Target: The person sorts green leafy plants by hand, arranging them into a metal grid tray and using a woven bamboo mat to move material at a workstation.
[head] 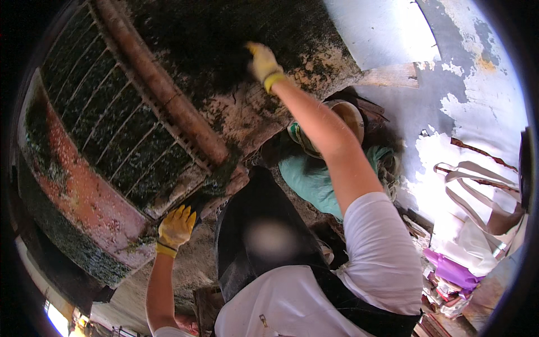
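Note:
My right hand [264,63], in a pale glove with a yellow cuff and yellow fingertips, reaches over a dark, wet-looking surface [202,46]. It is motion-blurred, and its fingers merge with the dark surface, so any grip is unclear. Lower down, my left hand [174,227], in a yellowed glove, rests at the near corner of a mossy, reddish trough-like structure [88,185]. Dark material lies against its fingers; whether they grip it cannot be told. Thin parallel bars [120,122] cross the dark green matter in the structure. A thick reddish-brown beam [168,92] runs alongside them.
A dark apron [261,219] hangs before me. Beneath my right arm are a green sack [309,181] and a round bucket-like container [349,116]. A pale sheet [383,33] leans at the upper right. Bag straps [471,177] and a purple bag [450,269] lie by the peeling wall.

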Demonstrator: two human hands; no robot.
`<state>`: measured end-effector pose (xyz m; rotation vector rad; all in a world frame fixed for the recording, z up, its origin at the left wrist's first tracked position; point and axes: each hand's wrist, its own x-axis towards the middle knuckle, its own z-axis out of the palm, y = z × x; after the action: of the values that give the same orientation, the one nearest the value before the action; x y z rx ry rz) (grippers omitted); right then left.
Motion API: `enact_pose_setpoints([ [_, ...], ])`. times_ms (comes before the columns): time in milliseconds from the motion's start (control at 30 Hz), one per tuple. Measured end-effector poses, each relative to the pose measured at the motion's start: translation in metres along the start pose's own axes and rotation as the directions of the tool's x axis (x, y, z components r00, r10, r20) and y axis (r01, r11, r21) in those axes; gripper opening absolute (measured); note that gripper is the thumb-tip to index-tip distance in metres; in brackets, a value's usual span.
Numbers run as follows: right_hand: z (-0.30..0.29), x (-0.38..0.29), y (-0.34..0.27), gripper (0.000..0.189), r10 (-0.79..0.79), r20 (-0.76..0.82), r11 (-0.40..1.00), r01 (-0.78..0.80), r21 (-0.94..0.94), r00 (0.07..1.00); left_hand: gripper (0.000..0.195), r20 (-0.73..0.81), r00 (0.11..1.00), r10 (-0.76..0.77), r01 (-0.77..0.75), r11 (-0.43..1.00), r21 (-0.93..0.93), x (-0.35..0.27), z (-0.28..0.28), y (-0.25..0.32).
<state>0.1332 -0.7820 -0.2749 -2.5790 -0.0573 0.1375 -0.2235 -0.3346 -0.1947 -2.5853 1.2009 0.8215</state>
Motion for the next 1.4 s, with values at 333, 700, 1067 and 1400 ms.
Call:
enact_pose_setpoints([
  [333, -0.136, 0.074, 0.14, 0.076, 0.24, -0.125, 0.846, -0.27, -0.46, 0.963, 0.038, 0.162, 0.979, -0.127, -0.02, -0.844, -0.537, -0.011, 0.03, 0.023],
  [700, -0.018, -0.04, -0.015, 0.049, 0.167, 0.15, 0.903, -0.212, 0.373, 0.975, 0.044, 0.024, 0.987, -0.156, -0.149, -0.972, -0.182, -0.018, 0.046, 0.021],
  [1067, -0.057, -0.124, 0.021, 0.044, 0.47, 0.05, 0.36, -0.243, 0.901, 0.881, 0.048, -0.243, 0.968, -0.064, -0.058, -0.998, 0.031, -0.008, 0.043, 0.014],
  [1400, -0.033, -0.103, -0.055, 0.04, 0.091, 0.368, -0.024, -0.368, 0.93, 0.925, 0.044, -0.294, 0.954, 0.051, 0.222, 0.539, 0.813, 0.0, 0.023, 0.009],
])
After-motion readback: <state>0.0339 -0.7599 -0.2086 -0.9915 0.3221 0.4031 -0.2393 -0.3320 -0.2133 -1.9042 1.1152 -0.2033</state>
